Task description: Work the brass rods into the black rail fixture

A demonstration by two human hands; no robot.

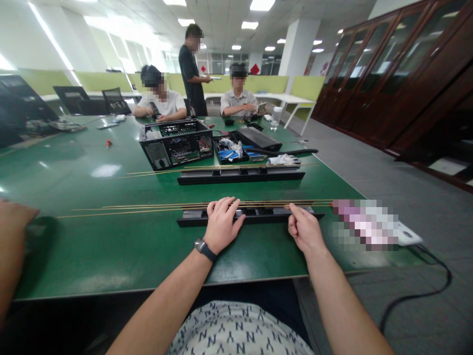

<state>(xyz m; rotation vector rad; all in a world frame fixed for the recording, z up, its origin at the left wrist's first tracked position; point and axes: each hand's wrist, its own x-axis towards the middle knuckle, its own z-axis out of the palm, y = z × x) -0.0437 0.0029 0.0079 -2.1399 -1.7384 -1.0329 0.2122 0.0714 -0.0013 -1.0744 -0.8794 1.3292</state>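
A long black rail-like holder lies on the green table in front of me, with several thin golden rods along it that stick out far to the left. My left hand rests over its left part, fingers lying forward across the rods and thumb out to the side. At the right part, my right hand is closed, its index finger and thumb pinched at a thin golden rod; the exact contact is small in view. Farther back lies a second black holder, also with thin rods on it.
Another person's hand is at the left edge. Behind the holders stand an open computer case and a tray of gloves. A white power strip with a cable lies at the right. Several people are across the table.
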